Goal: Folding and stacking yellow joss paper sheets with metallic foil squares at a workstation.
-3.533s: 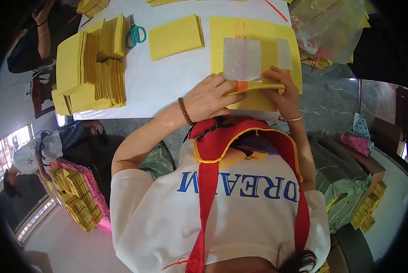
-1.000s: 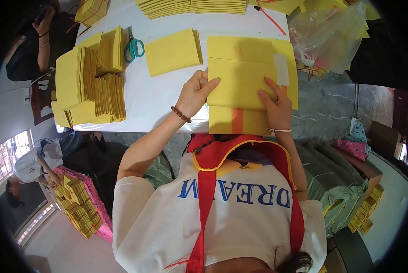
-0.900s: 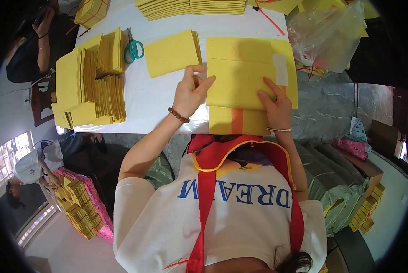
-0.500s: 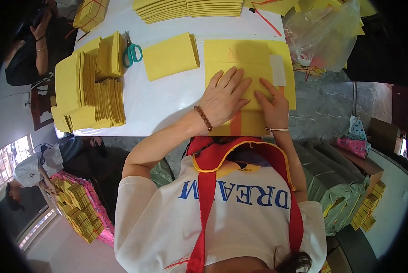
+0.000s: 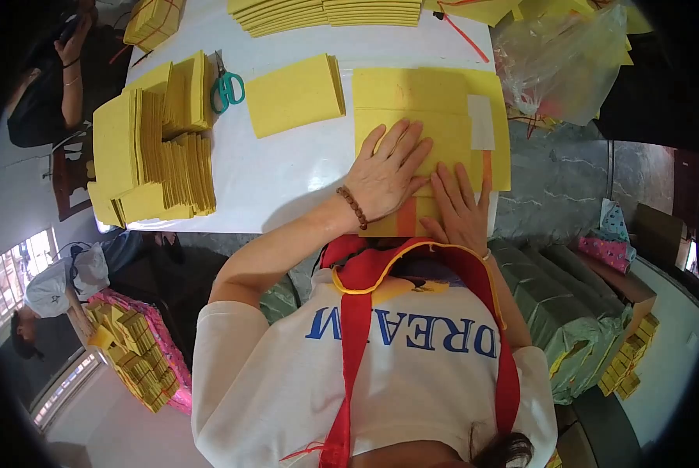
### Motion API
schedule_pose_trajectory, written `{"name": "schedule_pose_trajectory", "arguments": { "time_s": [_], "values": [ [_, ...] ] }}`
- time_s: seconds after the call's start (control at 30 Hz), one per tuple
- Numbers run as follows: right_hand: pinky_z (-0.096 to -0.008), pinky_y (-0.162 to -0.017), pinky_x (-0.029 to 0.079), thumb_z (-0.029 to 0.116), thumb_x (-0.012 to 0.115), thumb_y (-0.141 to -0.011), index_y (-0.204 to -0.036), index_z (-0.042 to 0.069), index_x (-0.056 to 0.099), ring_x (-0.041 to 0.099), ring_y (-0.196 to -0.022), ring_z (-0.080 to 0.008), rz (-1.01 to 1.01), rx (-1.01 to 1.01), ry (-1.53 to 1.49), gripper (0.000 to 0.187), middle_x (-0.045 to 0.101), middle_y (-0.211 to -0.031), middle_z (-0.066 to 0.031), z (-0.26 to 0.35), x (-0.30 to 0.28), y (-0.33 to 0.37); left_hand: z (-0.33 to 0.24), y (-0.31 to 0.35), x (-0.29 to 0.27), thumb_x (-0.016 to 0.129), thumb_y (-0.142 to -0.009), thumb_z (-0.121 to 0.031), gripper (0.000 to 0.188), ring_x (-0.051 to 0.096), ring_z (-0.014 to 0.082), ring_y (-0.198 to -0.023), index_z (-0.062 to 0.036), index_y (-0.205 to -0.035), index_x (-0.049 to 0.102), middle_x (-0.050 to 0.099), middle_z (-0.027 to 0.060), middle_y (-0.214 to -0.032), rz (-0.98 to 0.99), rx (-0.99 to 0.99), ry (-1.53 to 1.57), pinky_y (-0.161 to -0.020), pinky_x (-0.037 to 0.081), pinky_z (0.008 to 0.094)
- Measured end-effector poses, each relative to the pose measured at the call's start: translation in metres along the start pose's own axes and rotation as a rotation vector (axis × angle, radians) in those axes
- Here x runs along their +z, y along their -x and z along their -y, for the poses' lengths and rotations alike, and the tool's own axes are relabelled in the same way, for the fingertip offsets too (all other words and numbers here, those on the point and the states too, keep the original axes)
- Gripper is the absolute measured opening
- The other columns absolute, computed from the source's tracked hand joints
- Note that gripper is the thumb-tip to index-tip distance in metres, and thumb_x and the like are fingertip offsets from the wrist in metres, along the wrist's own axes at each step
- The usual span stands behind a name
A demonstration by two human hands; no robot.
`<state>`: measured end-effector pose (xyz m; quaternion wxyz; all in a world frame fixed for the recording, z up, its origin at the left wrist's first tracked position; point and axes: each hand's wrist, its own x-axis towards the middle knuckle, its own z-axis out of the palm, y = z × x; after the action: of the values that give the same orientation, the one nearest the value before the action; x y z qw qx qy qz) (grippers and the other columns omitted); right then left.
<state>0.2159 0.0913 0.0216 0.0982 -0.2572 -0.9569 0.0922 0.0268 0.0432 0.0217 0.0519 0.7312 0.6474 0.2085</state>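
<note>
Yellow paper sheets (image 5: 412, 90) lie layered at the right of the table, with an orange strip and a pale rectangle showing on them. My left hand (image 5: 390, 170) rests flat on the upper sheet, fingers stretched away from me and a beaded bracelet on the wrist. Beside it, close to the table's near edge, my right hand (image 5: 462, 212) lies on the paper with its fingers spread. Neither hand grips anything. A folded yellow paper piece (image 5: 295, 97) lies left of the sheets, next to teal-handled scissors (image 5: 226, 90).
Stacks of folded yellow paper (image 5: 143, 148) stand on the left of the white table (image 5: 264, 175). More yellow stacks (image 5: 326, 14) line the far side. A clear plastic bag (image 5: 560, 66) sits at the far right. Another person (image 5: 69, 281) is beside yellow bundles (image 5: 135, 351) at left.
My right hand has slid toward me down the paper, and its fingers have straightened. My left hand stays in nearly the same place on the sheet.
</note>
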Motion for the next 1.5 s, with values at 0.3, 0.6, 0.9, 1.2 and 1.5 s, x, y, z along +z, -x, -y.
{"name": "schedule_pose_trajectory", "arguments": {
  "time_s": [0.3, 0.6, 0.9, 1.2, 1.5],
  "values": [
    [-0.055, -0.104, 0.017, 0.045, 0.05, -0.084, -0.132, 0.007, 0.041, 0.025, -0.133, -0.0312, 0.028, 0.017, -0.172, 0.061, 0.033, -0.142, -0.0085, -0.005, 0.006, 0.004, 0.008, 0.006, -0.013, 0.064, -0.074, -0.025, 0.051, 0.041, 0.029, -0.109, -0.0027, -0.118, 0.052, 0.043, 0.0153, -0.127, 0.057, 0.162, 0.106, -0.09, 0.033, 0.0404],
    [-0.035, -0.105, 0.025, 0.018, 0.04, -0.091, -0.124, -0.001, 0.049, 0.036, -0.128, -0.0262, -0.227, 0.265, -1.05, 0.039, 0.049, -0.128, -0.014, -0.028, -0.022, -0.002, -0.009, 0.006, -0.009, 0.059, -0.067, -0.014, 0.054, 0.052, 0.0261, -0.097, 0.0012, -0.118, 0.051, 0.053, 0.014, -0.116, -0.019, 0.144, -0.276, -0.079, 0.042, 0.0348],
    [-0.0322, -0.1, 0.031, 0.016, 0.037, -0.093, -0.12, -0.003, 0.051, 0.046, -0.118, -0.0235, -0.276, 0.397, -1.097, 0.036, 0.053, -0.123, -0.0139, -0.025, -0.011, 0.01, 0.098, 0.029, -0.058, 0.055, -0.066, -0.005, 0.057, 0.052, 0.0226, -0.101, -0.0108, -0.123, 0.051, 0.054, 0.0045, -0.121, -0.462, -0.028, -0.428, -0.082, 0.037, 0.0377],
    [-0.0316, -0.097, 0.035, 0.013, 0.042, -0.092, -0.112, -0.002, 0.056, 0.048, -0.116, -0.025, -0.226, 0.44, -1.073, 0.028, 0.054, -0.121, -0.0173, -0.018, 0.0, 0.008, 0.161, 0.058, -0.007, 0.062, -0.07, -0.01, 0.061, 0.047, 0.0247, -0.106, -0.019, -0.128, 0.046, 0.049, 0.0036, -0.122, -0.184, -0.21, -0.432, -0.086, 0.034, 0.0403],
    [-0.0322, -0.096, 0.036, 0.012, 0.048, -0.09, -0.108, 0.0, 0.059, 0.049, -0.115, -0.0259, -0.231, 0.447, -0.952, 0.024, 0.054, -0.12, -0.0183, -0.014, 0.002, 0.008, 0.175, 0.066, -0.005, 0.058, -0.076, -0.018, 0.059, 0.03, 0.0303, -0.124, -0.0186, -0.133, 0.04, 0.035, 0.0091, -0.138, 0.129, -0.286, -0.31, -0.1, 0.024, 0.0455]
  ]
}}
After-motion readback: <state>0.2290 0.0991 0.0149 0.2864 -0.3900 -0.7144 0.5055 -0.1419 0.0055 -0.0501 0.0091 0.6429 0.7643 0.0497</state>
